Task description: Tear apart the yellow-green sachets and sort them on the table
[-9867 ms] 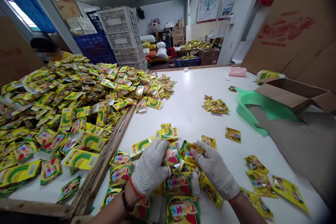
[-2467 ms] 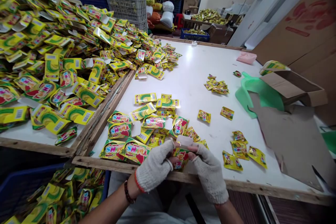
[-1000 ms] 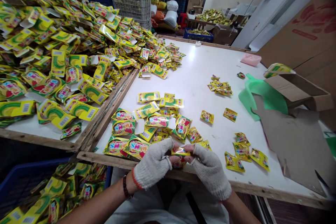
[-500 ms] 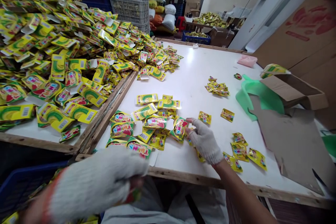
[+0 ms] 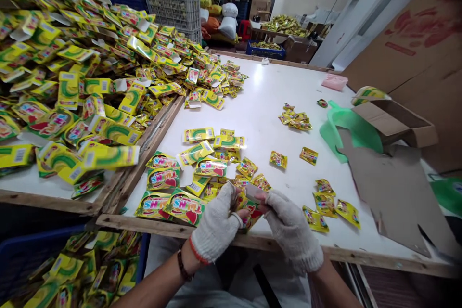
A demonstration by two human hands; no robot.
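Observation:
My left hand (image 5: 219,224), in a white fingerless glove, grips a small yellow, green and red candy box (image 5: 250,209) near the table's front edge. My right hand (image 5: 290,231), gloved the same way, pinches the upper right end of that box at its pale flap. Flat boxes (image 5: 163,179) and small yellow packets (image 5: 247,167) lie just left of and behind my hands. More packets (image 5: 325,204) rest to the right of my right hand. One yellow box (image 5: 111,156), blurred, is at the edge of the big pile on the left.
A large heap of boxes (image 5: 68,91) covers the left table. Below it stands a blue crate (image 5: 39,240) holding boxes. At right are a green scoop (image 5: 352,130), flat cardboard (image 5: 393,192) and an open carton (image 5: 400,120). A wooden rim (image 5: 173,227) edges the table.
My left hand has moved right from the lower left to meet my right hand, which has come nearer the front edge. Both now hold one box. A blurred box appears over the left pile.

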